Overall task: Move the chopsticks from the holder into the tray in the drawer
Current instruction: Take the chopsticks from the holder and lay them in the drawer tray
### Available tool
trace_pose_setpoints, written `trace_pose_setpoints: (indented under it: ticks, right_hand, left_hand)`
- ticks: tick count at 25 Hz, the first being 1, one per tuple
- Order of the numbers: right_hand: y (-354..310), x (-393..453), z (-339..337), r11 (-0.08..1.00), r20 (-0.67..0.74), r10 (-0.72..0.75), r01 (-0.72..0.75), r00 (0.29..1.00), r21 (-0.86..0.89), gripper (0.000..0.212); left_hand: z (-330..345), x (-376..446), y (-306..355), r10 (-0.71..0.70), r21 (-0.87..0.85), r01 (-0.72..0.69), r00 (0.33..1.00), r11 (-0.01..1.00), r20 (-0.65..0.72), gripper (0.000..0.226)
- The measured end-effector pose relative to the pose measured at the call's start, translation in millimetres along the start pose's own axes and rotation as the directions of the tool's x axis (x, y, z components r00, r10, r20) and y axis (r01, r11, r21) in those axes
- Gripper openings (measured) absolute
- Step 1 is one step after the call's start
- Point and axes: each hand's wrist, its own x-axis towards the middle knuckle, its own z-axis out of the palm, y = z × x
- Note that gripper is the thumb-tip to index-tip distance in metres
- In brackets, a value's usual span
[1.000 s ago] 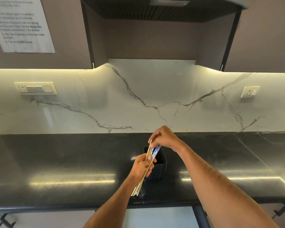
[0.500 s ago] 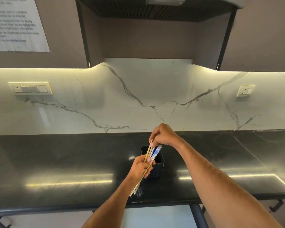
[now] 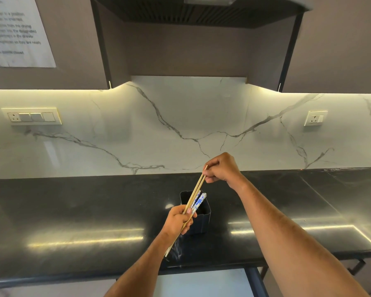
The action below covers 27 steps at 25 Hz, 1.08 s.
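Black counter [image 3: 73, 211]: I'm seeing left hand [image 3: 177, 219] gripping chopsticks [image 3: 194, 198] beside holder [image 3: 198, 219], right hand [image 3: 222, 169] pinching their tops. Loose bundle risks slipping, scattering.

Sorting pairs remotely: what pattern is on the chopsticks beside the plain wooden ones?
Blue-and-white print on the patterned chopsticks, seen in the head view.

A black counter [image 3: 73, 211] runs beneath a white marble backsplash [image 3: 180, 116] lit from under dark cabinets [image 3: 341, 43]. A switch panel [image 3: 31, 116] sits left, a socket [image 3: 315, 118] right (a printed notice [image 3: 15, 33] hangs upper left), range hood [image 3: 201, 11] overhead.
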Motion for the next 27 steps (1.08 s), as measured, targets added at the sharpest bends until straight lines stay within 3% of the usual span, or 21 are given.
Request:
trace_pose_setpoints:
  ticks: [5,13,16,20,24,27]
  right_hand:
    - [-4.1,7.0,-20.5,0.994,-0.052,0.028,-0.023,0.998,0.102,0.007]
    - [-3.1,16.5,-43.4,0.953,-0.193,0.038,0.022,0.98,0.302,0.009]
    - [1.6,19.2,-44.5,0.857,-0.29,0.092,0.073,0.952,0.511,0.01]
    - [21.0,2.7,-0.2,0.781,-0.368,0.117,0.143,0.923,0.608,0.024]
    - [47.5,-24.6,60.8,0.742,-0.391,0.088,0.201,0.916,0.639,0.02]
    - [65.6,-38.4,82.8,0.762,-0.364,0.087,0.174,0.927,0.624,0.013]
  left_hand:
    - [-8.4,6.1,-6.2,-0.013,0.052,0.014,1.0,0.999,-0.017,0.032]
    - [-21.3,13.6,-8.9,-0.074,-0.021,0.072,0.991,0.997,-0.111,0.028]
    - [-23.5,15.9,-5.4,-0.136,-0.189,0.097,0.968,0.977,-0.209,0.037]
    - [-6.0,32.9,26.4,-0.253,-0.565,0.049,0.923,0.824,-0.29,0.042]
    - [12.0,57.9,61.1,-0.212,-0.691,-0.072,0.924,0.719,-0.317,0.041]
    - [4.3,70.8,68.6,-0.297,-0.737,-0.075,0.884,0.671,-0.36,0.048]
